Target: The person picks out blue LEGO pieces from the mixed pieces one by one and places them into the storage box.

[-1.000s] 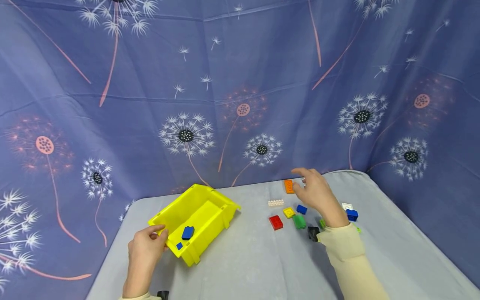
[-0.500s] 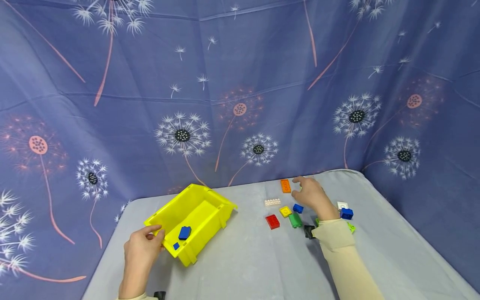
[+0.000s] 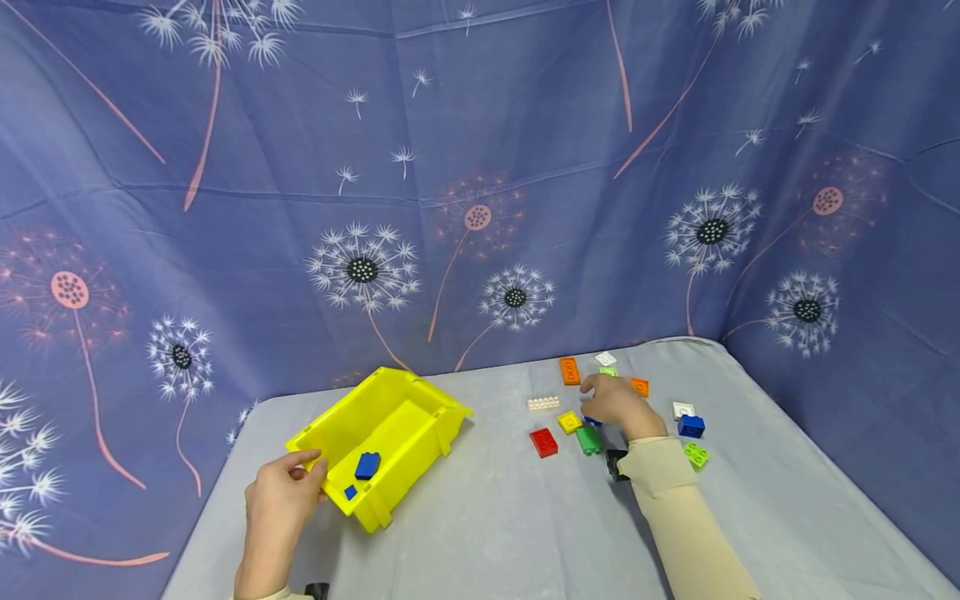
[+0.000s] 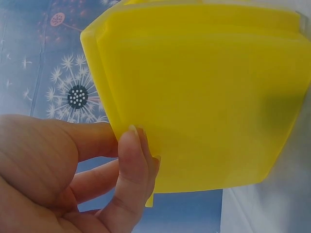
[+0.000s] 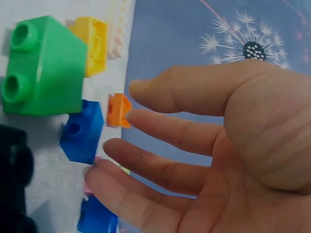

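Note:
A yellow bin (image 3: pixel 412 467) stands tilted at the left, with a blue brick (image 3: pixel 367 466) and a small blue piece (image 3: pixel 350 492) inside. My left hand (image 3: pixel 281 496) grips the bin's near left rim between thumb and fingers, as the left wrist view shows on the bin's end wall (image 4: pixel 209 107). On the right, my right hand (image 3: pixel 618 404) hovers low over loose bricks, thumb and fingers apart and nothing between them. Its fingertips come close to a blue brick (image 5: pixel 82 131) beside a green brick (image 5: pixel 46 68). An orange brick (image 5: pixel 116 110) shows beyond the index finger.
Around the right hand lie a red brick (image 3: pixel 543 442), a yellow one (image 3: pixel 569 422), a pale studded strip (image 3: pixel 543 402), a black brick (image 3: pixel 617 465), a lime brick (image 3: pixel 696 456) and another blue brick (image 3: pixel 691 427). A patterned curtain (image 3: pixel 450 275) hangs behind the table.
My right hand has come down and nearer, from beside the far orange brick to the blue brick, uncovering pieces behind it. The left hand keeps its hold on the bin.

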A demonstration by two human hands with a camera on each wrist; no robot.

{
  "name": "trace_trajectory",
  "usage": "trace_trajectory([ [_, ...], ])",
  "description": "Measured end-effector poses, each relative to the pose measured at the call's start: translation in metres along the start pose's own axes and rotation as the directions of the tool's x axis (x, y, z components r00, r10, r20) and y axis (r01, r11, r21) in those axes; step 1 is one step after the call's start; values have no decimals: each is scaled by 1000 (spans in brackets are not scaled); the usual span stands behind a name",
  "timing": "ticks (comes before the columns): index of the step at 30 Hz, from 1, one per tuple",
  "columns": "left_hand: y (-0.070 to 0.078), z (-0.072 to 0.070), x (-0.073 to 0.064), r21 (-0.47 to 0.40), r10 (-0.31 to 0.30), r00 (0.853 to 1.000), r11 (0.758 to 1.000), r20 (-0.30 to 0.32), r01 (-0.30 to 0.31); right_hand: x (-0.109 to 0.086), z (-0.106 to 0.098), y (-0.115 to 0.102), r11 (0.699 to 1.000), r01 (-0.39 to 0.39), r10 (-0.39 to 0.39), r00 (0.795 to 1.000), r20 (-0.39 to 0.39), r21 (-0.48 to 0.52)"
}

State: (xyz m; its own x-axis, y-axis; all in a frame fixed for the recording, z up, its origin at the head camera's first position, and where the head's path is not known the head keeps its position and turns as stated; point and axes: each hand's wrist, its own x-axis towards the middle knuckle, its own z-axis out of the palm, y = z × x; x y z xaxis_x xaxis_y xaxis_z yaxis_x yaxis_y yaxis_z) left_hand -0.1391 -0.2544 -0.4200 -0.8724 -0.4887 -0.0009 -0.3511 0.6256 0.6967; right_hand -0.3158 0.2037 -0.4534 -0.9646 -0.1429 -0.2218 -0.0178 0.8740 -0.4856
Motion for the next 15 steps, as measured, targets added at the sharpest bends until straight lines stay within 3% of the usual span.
trace_trajectory([
  [15,-1,1,0,-5,20,1000,1000,-19,-20,8,10,6,1000,-16,16,1000,2,4],
])
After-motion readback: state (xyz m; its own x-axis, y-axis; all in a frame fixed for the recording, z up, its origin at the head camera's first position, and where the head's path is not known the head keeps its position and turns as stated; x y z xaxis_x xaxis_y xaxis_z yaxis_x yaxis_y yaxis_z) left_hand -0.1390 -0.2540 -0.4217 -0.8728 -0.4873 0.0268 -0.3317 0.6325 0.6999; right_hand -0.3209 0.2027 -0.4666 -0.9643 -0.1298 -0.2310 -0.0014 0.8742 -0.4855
